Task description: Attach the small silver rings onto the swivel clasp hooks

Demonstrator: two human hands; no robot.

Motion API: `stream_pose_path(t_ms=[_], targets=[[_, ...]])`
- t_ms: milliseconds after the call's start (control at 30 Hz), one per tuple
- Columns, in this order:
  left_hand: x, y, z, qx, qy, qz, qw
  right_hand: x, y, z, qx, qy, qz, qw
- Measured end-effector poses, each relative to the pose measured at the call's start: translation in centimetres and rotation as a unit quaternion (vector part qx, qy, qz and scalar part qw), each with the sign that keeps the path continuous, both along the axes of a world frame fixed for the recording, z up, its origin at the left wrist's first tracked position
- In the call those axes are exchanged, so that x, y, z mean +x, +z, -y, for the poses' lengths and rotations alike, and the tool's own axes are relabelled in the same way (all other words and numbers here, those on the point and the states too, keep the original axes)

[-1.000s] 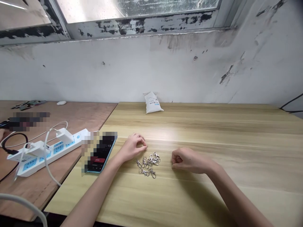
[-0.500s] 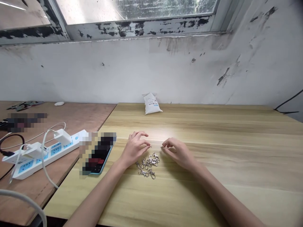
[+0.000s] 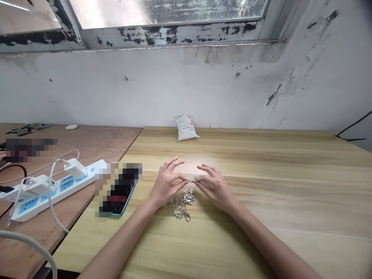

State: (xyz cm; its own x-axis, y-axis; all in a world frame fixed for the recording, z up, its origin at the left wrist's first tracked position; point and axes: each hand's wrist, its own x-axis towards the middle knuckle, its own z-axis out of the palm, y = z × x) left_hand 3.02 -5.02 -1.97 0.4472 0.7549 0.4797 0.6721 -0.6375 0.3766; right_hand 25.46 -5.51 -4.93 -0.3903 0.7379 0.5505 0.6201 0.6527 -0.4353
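A dingy white wall (image 3: 145,89) spans the background, stained brown below the window and marked by dark diagonal scrapes at the right. Along the top runs a sliding window (image 3: 188,11) with a grey frame (image 3: 124,38), its bottom rail blotched black and pale. A slanting upright separates 2 glass panes; the larger glows white in its left part and turns grey and streaked farther right. Below stand 2 tables: a yellowish wood-grain table (image 3: 261,143) with its back edge along the wall, and a reddish-brown table (image 3: 99,139) adjoining at the left. Soft glare whitens the wood grain near mid-table.
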Motion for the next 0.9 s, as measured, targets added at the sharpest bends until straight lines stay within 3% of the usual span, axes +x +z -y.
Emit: stream_pose_path(t_ms=[567,900], targets=[[0.1,-0.1,0.1,0.023,-0.005,-0.024,0.999,0.0,0.3,0.2,0.011,0.004,-0.008,1.0],[0.0,-0.1,0.1,0.027,-0.005,-0.036,0.999,-1.0,0.3,0.7,0.057,-0.014,0.015,0.998]])
